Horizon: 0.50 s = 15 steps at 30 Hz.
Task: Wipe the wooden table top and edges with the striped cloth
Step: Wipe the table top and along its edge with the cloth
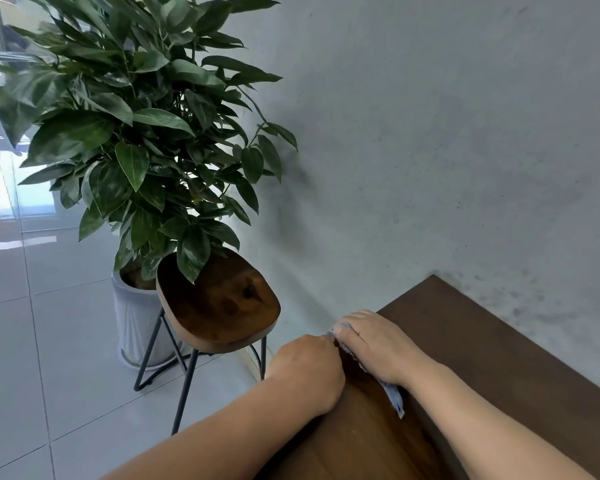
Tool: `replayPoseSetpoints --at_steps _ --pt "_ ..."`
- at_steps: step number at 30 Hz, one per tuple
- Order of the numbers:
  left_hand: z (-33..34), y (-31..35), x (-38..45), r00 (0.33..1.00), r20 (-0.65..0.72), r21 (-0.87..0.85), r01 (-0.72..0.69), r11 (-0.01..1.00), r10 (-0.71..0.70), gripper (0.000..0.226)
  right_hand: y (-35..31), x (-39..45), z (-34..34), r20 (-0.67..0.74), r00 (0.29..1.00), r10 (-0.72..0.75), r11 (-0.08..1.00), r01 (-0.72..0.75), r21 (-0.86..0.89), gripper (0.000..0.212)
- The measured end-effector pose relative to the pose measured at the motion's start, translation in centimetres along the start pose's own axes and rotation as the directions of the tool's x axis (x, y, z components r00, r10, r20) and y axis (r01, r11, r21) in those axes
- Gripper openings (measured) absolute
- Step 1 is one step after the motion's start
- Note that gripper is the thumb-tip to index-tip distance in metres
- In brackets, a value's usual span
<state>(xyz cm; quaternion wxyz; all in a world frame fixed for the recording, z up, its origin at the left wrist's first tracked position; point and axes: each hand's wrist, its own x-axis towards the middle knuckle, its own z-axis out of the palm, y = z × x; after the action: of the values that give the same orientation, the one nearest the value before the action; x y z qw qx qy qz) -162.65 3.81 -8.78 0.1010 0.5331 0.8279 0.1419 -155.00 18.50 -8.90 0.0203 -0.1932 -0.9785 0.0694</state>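
The dark wooden tabletop (482,358) is taken as the landmark; it is set against a grey wall (430,150). At the tabletop's left edge, near its far corner, the striped cloth (394,396) is pressed down under the right hand (371,344), whose fingers (352,322) are laid flat and close together over the fabric; only a pale blue tail of the cloth is seen, behind the wrist. The left hand (305,368) is placed at the same edge, just beside the right hand, its fingers curled; whether the cloth is pinched by them cannot be told. To the left of the tabletop a wooden stool (219,306) on black metal legs is stood on the tiled floor (49,375), and beyond it a leafy plant (136,116) in a white pot (136,320).
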Motion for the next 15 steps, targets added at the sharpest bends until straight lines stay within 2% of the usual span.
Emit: replayPoseSetpoints --at_steps 7,11,15 --pt "1.0 -0.1 0.5 0.999 -0.012 -0.047 0.035 0.998 -0.036 0.034 0.8 0.7 -1.0 0.000 0.993 0.119 0.993 -0.119 0.015 0.045" --pt "0.3 0.3 0.9 0.999 0.003 0.018 -0.036 0.999 0.036 0.032 0.2 0.1 -0.2 -0.021 0.999 0.037 0.999 -0.037 0.017 0.040" --pt "0.1 0.6 1.4 0.997 0.023 0.035 -0.077 0.996 0.076 0.031 0.5 -0.2 0.2 0.006 1.000 0.000 1.000 0.000 0.008 0.050"
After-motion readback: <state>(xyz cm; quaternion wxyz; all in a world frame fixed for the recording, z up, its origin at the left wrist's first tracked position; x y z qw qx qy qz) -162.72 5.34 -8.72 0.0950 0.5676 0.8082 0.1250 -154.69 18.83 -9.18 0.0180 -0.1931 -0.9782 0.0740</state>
